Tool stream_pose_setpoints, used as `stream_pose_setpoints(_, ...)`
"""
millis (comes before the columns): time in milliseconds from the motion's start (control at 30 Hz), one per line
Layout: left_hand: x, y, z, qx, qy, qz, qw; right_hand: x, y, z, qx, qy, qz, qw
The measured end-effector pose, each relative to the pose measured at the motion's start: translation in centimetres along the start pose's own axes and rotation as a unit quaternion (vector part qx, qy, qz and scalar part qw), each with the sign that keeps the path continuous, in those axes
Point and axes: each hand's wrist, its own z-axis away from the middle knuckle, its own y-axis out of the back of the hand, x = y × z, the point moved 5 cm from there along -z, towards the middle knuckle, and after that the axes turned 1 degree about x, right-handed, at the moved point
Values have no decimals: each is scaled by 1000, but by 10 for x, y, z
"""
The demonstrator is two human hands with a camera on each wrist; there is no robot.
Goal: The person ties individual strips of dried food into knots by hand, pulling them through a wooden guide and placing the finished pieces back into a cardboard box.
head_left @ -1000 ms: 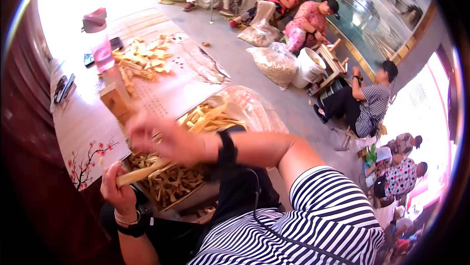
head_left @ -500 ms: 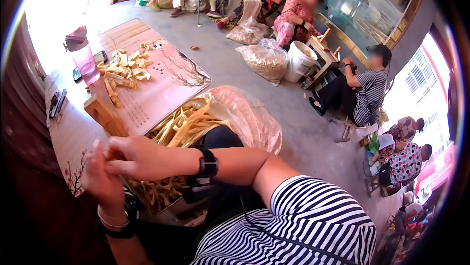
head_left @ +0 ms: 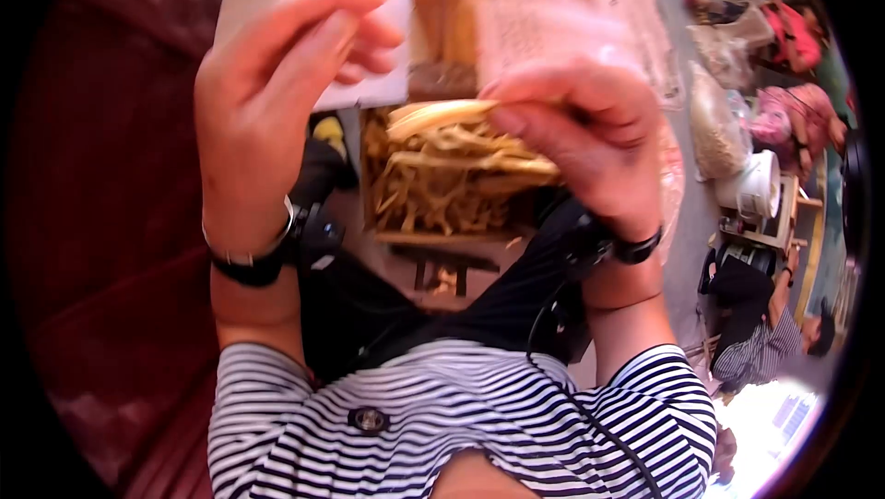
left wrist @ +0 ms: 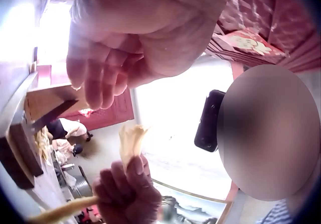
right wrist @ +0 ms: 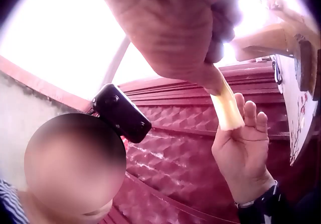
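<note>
Yellow strip (head_left: 441, 115), near the upper middle of the head view, stands out from the right hand (head_left: 604, 139), whose thumb and fingers pinch it. The left hand (head_left: 253, 121), at upper left, has its fingers loosely bent and holds nothing; between it and the strip's free end there is a gap. A longer yellow length (left wrist: 62, 210) runs to the lower left of the left wrist view from the same fist; it is probably part of the same strip, though blur leaves that unsure.

The likeliest trouble is a slip: the pinch takes in little of the strip, so a sharp tug could pull it free and drop it onto the heap of strips (head_left: 442, 190) below. Too hard a squeeze or twist could crease or split it. The longer length could catch on the wooden block (head_left: 442, 1) at the top of the head view or on the box (head_left: 442, 238) rim. The black cord (head_left: 599, 423) across the striped shirt (head_left: 442, 379) might snag an elbow swung inward.

Pale tabletop (head_left: 318, 56) fills the upper left, close behind the left hand's fingers. At the right lie a bulging bag (head_left: 714, 125) and a white bucket (head_left: 761, 185), well apart from both hands.
</note>
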Motion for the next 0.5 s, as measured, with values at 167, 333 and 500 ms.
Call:
stream_pose_setpoints(167, -29, -42, 18, -188, 129, 71, 971, -5, -20, -1, -80, 154, 177, 969)
stream_pose_setpoints(333, -56, -73, 42, -282, 347, 338, 828, -2, -27, 3, -125, 239, 200, 942)
stream_pose_setpoints(500, -58, -67, 38, -221, 343, 267, 873, -2, -22, 3, -122, 205, 239, 941)
